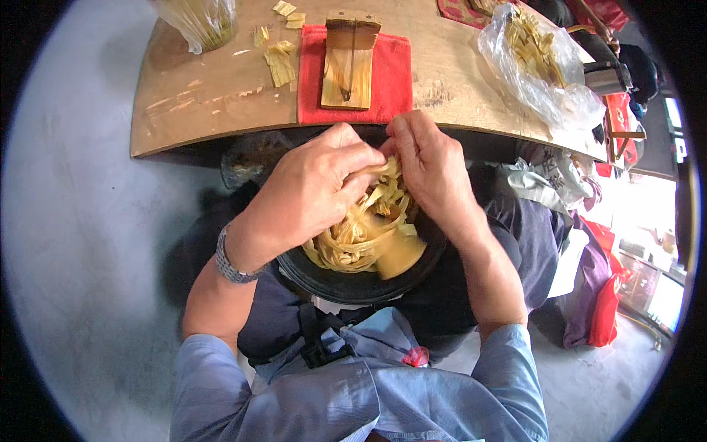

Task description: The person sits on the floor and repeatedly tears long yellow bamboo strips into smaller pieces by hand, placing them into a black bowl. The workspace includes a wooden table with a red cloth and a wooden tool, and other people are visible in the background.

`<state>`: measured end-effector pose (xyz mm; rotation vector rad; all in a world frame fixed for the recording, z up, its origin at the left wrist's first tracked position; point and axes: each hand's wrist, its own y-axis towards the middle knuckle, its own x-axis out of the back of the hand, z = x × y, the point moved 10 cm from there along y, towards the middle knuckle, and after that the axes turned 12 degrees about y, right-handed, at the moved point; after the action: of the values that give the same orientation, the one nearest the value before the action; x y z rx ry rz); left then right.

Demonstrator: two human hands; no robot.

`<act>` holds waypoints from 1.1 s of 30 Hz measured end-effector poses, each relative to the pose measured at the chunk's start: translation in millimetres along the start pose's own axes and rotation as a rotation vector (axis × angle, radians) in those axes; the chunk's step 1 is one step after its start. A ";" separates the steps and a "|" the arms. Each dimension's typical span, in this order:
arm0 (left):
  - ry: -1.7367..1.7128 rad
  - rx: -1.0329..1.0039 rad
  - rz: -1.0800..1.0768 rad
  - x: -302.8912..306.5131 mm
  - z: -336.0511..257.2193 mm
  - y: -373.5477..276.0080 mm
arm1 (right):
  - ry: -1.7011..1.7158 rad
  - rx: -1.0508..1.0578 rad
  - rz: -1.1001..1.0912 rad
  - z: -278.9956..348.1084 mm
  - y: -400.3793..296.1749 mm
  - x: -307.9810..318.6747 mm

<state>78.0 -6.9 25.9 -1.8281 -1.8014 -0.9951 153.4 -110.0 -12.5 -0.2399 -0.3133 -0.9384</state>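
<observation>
Above a round black tub (309, 276) between my knees, both hands work close together. My left hand (315, 182), with a metal-banded watch at the wrist, pinches a yellow plant strip (364, 170), seemingly bamboo shoot. The right hand (428, 160) has its fingers curled at the strip's far end; its fingertips are partly hidden. More tangled yellow strips (353, 243) fill the tub below. A wider, blurred yellow piece (400, 257) hangs over them at the right.
On the wooden table (221, 105) ahead, a wooden block tool with a slot (347, 77) rests on a red towel (395, 83). Flat yellow pieces (280, 63) lie left of it. Plastic bags stand at the left (204, 22) and right (497, 72). Another person's arm (596, 25) shows far right.
</observation>
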 end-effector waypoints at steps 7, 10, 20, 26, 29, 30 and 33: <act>-1.027 0.696 0.397 -50.5 24.6 -28.8 | -0.032 0.432 -0.048 41.4 -13.6 1.4; -1.347 0.695 0.410 -44.2 18.0 -27.8 | -0.157 0.675 0.056 80.1 -24.5 -9.3; -1.514 0.655 0.088 -43.4 44.7 -19.8 | -0.424 0.967 0.269 93.8 -73.2 -51.5; -1.349 0.611 0.135 -46.6 35.8 -18.8 | -0.200 0.972 0.250 108.1 -74.3 -40.7; -1.213 0.496 0.114 -43.2 25.1 -13.4 | 0.048 0.813 0.326 101.7 -67.6 -35.8; -1.167 0.387 0.082 -41.5 17.6 -12.0 | 0.124 0.768 0.284 100.4 -60.3 -26.1; -0.570 0.268 0.231 -47.3 14.6 -13.0 | 0.178 0.607 0.083 85.0 -39.9 -0.9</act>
<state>72.1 -28.4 -20.2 -2.2146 -1.8411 -0.1348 106.8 -103.7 68.7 0.3826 -0.4049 -0.7388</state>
